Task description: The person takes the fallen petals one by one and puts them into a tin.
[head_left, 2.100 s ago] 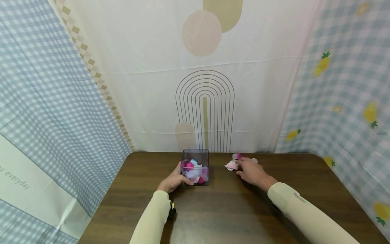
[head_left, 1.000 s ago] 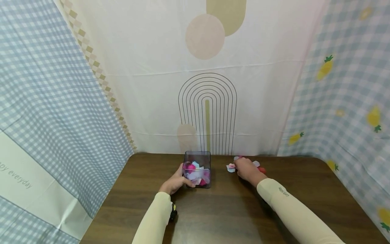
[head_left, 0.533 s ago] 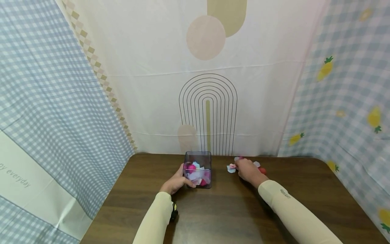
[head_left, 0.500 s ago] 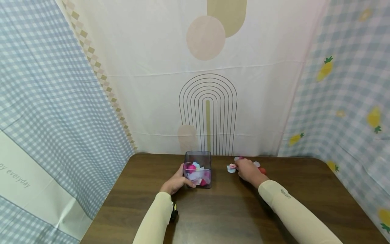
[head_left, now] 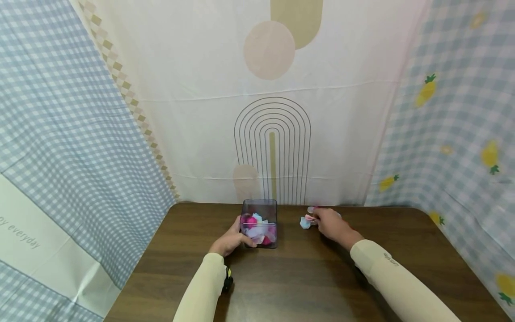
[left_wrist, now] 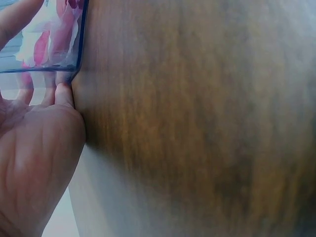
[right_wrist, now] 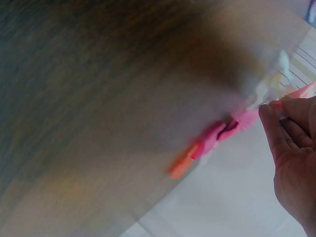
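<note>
Pink petal (right_wrist: 302, 92): pinched between thumb and fingertip of the right hand (head_left: 333, 224), to the right of the box (head_left: 259, 206), well apart from it. Whether it clears the counter (head_left: 289, 277) cannot be told. Pinch grip, probably because the piece is thin and a fuller grasp would gather its neighbours.

Left hand (head_left: 229, 238) grips the box at its near left corner, fingers along the side, thumb across the front; likely steadying it, since it looks light. Box stands mouth up, presumably so pieces can go in from above.

Appearance: held petal coral-pink, thin, slightly folded. Pale blue petal (head_left: 305, 223) just beside it on the counter. Loose petals (right_wrist: 210, 139), orange to magenta, lie crumpled in a row; blurred in the right wrist view. Heap (head_left: 257, 230) inside the box: white, lilac, bright pink, seen through tinted walls. Material looks like fabric or paper; unconfirmed.
</note>
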Tool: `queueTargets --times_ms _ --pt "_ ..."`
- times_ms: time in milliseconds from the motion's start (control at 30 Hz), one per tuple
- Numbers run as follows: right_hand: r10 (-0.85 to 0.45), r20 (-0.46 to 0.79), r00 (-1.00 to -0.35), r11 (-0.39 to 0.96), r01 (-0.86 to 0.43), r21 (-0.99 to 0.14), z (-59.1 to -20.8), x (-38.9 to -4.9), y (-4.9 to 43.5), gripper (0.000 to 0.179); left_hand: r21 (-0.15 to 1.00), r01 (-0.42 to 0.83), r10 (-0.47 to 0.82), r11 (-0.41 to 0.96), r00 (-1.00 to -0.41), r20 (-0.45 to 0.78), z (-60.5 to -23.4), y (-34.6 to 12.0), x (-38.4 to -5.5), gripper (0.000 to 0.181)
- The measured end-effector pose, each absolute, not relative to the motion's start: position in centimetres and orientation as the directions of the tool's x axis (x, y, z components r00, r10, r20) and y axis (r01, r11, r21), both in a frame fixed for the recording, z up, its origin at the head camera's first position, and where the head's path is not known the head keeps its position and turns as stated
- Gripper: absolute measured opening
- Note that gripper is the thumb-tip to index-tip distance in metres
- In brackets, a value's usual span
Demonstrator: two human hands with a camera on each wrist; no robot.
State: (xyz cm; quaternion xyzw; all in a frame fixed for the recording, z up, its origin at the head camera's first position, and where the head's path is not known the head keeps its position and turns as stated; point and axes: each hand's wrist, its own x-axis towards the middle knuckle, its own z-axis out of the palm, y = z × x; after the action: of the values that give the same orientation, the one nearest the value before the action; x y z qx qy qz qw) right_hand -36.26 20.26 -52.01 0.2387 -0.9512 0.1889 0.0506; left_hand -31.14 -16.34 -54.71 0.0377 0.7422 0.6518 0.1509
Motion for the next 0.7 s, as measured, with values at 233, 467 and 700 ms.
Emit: queueTargets --times_ms 233,467,700 --pt "-0.414 0.351 -0.84 0.766 -0.53 -0.364 -50.4 -35.6 20.6 0.005 0.98 -0.142 0.255 0.143 -0.951 -0.175 -54.5 -16.5 -31.1 0.104" --pt "-0.399 0.402 -0.824 0.742 -0.548 -0.387 -48.6 -34.6 20.4 0.007 0.982 -0.135 0.261 0.131 -0.951 -0.165 -54.4 -16.5 -30.9 0.11" --pt "-0.375 0.442 -0.815 0.701 -0.561 -0.44 -47.4 -33.0 20.0 0.009 0.98 -0.137 0.255 0.141 -0.952 -0.169 -54.3 -16.3 -30.7 0.105"
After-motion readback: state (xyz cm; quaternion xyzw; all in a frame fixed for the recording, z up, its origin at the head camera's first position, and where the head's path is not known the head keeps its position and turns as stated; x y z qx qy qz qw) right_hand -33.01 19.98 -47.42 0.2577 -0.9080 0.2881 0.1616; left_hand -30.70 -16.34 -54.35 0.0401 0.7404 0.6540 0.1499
